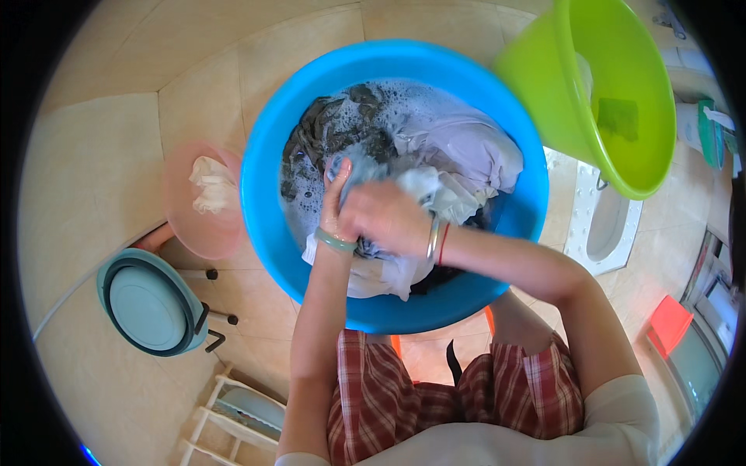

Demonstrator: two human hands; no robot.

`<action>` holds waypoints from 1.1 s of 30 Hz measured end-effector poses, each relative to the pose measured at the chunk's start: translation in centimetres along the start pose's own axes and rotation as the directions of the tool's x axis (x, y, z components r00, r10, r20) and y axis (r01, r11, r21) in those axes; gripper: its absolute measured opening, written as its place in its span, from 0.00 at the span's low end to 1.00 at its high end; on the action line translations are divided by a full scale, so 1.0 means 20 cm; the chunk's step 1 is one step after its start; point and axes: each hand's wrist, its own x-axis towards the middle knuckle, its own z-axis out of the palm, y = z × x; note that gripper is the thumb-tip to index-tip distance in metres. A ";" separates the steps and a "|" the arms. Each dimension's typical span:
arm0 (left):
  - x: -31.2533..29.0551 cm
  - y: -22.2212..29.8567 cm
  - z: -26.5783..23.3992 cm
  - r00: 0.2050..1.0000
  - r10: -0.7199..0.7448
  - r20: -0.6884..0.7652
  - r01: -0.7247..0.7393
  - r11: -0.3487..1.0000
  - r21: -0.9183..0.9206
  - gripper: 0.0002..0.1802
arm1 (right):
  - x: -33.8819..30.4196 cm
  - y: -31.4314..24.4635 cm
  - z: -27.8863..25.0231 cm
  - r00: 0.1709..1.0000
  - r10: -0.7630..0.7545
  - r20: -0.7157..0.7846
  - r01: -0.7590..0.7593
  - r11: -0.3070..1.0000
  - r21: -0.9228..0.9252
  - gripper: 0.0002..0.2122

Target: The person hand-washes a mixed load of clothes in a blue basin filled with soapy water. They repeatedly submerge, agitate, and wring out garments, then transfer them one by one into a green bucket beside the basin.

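Both hands scrub a cloth in soapy water.
The left hand (336, 203) and right hand (386, 217) clench a wet pale fabric garment (404, 190), bunched between them inside the round blue plastic basin (264, 167).

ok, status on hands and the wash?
Left hand and right hand both gripping wet cloth. Blue basin soapy, full. Nothing in the way.

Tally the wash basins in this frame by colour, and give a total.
Blue basin, with suds, wet clothes and both hands in it: 1
Green basin, tilted at upper right: 1
Pink basin, holding a white cloth: 1
Total: 3
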 end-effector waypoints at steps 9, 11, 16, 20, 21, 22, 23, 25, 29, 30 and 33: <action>-0.11 0.07 0.21 0.964 -0.129 0.231 0.154 0.984 -0.093 0.21 | 0.13 -0.34 -0.03 0.963 -0.238 -0.129 0.215 0.962 -0.171 0.11; -0.07 0.12 0.10 0.895 -0.177 0.409 0.257 0.955 -0.151 0.21 | 0.18 -0.30 -0.02 0.932 -0.237 -0.272 0.213 0.970 -0.117 0.11; -0.17 -0.12 0.36 0.940 0.305 -0.151 -0.260 0.930 0.261 0.15 | 0.18 0.00 -0.09 0.975 0.013 -0.221 -0.044 0.990 -0.135 0.10; -0.19 -0.11 0.44 0.876 0.146 -0.461 -0.079 0.984 0.160 0.10 | 0.09 0.28 -0.08 0.908 0.280 -0.312 -0.351 0.914 -0.202 0.13; -0.18 -0.09 0.42 0.892 0.124 -0.435 -0.087 0.991 0.106 0.13 | 0.07 0.27 -0.08 0.893 0.311 -0.325 -0.388 0.897 -0.210 0.14; -0.17 -0.10 0.39 0.903 0.108 -0.416 -0.085 0.994 0.074 0.13 | 0.04 0.23 -0.07 0.885 0.325 -0.333 -0.407 0.888 -0.215 0.13; -0.17 -0.09 0.37 0.909 0.117 -0.400 -0.105 0.993 0.050 0.13 | 0.06 0.18 -0.07 0.882 0.322 -0.345 -0.407 0.889 -0.210 0.11; -0.14 -0.07 0.43 0.871 0.173 -0.460 -0.163 0.985 0.062 0.16 | 0.06 0.05 -0.05 0.916 0.220 -0.337 -0.299 0.932 -0.205 0.10; -0.18 0.01 0.31 0.909 0.056 -0.412 0.012 0.987 0.160 0.17 | 0.02 -0.17 0.03 0.955 -0.052 -0.291 0.026 0.995 -0.094 0.05; -0.16 -0.01 0.29 0.921 0.050 -0.387 -0.022 0.997 0.075 0.17 | 0.01 -0.16 0.05 0.940 -0.085 -0.331 0.080 0.996 -0.028 0.07; -0.17 -0.07 0.34 0.914 0.075 -0.398 -0.090 0.996 -0.018 0.15 | 0.04 0.24 -0.05 0.948 0.315 -0.045 -0.303 0.850 -0.431 0.09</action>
